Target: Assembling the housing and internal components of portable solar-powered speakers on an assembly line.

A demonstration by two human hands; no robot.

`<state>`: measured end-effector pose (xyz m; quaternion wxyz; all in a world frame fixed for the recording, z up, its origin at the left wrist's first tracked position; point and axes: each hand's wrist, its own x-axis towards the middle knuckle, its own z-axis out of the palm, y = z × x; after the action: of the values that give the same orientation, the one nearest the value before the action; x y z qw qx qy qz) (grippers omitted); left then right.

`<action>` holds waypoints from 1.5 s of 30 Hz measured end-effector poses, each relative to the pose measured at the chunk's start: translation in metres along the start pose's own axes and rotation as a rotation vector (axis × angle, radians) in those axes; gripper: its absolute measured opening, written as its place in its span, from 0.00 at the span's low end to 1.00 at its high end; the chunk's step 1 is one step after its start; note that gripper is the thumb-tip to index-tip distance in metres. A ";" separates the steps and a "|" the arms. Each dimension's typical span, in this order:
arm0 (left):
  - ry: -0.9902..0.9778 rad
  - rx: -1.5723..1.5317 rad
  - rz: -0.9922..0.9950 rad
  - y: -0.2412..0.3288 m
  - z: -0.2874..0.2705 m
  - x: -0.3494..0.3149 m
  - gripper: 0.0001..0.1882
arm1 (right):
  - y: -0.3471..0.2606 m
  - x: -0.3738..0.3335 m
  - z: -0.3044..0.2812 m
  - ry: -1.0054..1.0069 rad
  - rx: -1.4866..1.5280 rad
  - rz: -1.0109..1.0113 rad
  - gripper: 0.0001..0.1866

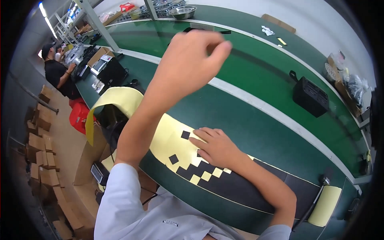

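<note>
My left hand (194, 60) is raised over the green conveyor, its fingers curled and smeared by motion. Behind its fingertips shows part of a dark object (226, 32); whether they touch is hidden. My right hand (218, 148) rests with fingers spread on a long strip of yellow backing paper (168, 136) carrying black square stickers. Two separate black squares (185, 135) lie bare near that hand, and another is partly under its fingers. Toward the right, the black squares (248, 188) still fill the strip edge to edge.
The strip's far end forms a yellow roll (326, 206) at right; its left end curls over a dark object. A black boxy device (310, 96) sits on the conveyor (256, 60). A metal bowl (183, 13) stands at the back. Another person (60, 74) works at far left, near cartons.
</note>
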<state>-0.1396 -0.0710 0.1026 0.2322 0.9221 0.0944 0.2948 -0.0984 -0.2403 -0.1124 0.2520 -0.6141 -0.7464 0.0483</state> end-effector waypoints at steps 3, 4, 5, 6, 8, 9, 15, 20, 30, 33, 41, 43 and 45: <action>-0.085 -0.021 -0.024 0.016 0.009 0.048 0.17 | -0.004 0.001 -0.002 0.042 -0.023 -0.024 0.21; -0.170 -0.059 -0.102 0.029 0.009 0.064 0.15 | -0.004 -0.002 -0.006 0.032 -0.058 -0.011 0.22; -0.175 -0.067 -0.095 0.035 0.011 0.084 0.15 | -0.003 -0.003 -0.007 0.033 -0.062 0.000 0.22; -0.381 -0.060 -0.168 0.037 0.010 0.108 0.17 | -0.004 -0.003 -0.007 0.024 -0.056 0.007 0.22; -0.649 -0.126 -0.121 0.004 0.017 0.155 0.24 | -0.004 0.002 -0.003 0.017 -0.059 0.003 0.23; -0.654 -0.025 -0.135 -0.006 0.011 0.188 0.25 | -0.009 0.003 -0.002 0.022 -0.032 -0.004 0.23; -0.255 -0.415 0.162 -0.008 -0.009 0.112 0.21 | 0.004 0.006 -0.006 0.032 0.002 -0.042 0.25; -0.383 -0.612 0.041 -0.051 0.029 0.067 0.17 | 0.005 -0.002 -0.007 0.038 0.030 -0.010 0.22; -0.384 -0.405 0.073 -0.046 -0.024 0.032 0.15 | 0.007 0.023 -0.033 -0.212 -0.085 0.044 0.31; -0.427 -0.384 0.085 -0.042 -0.034 0.017 0.15 | 0.001 0.048 -0.023 -0.307 -0.204 0.034 0.33; -0.458 -0.234 0.291 -0.065 -0.043 0.008 0.18 | 0.013 0.058 -0.016 -0.349 -0.134 0.045 0.37; -0.441 -0.251 0.275 -0.063 -0.045 0.007 0.20 | 0.017 0.052 -0.015 -0.295 -0.086 0.034 0.31; -0.449 -0.240 0.276 -0.065 -0.044 0.007 0.21 | 0.019 0.050 -0.020 -0.237 -0.032 0.017 0.26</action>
<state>-0.1624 0.0048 0.1064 0.3123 0.9344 -0.1214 0.1211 -0.0783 -0.1935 -0.0861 0.1516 -0.6143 -0.7665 0.1105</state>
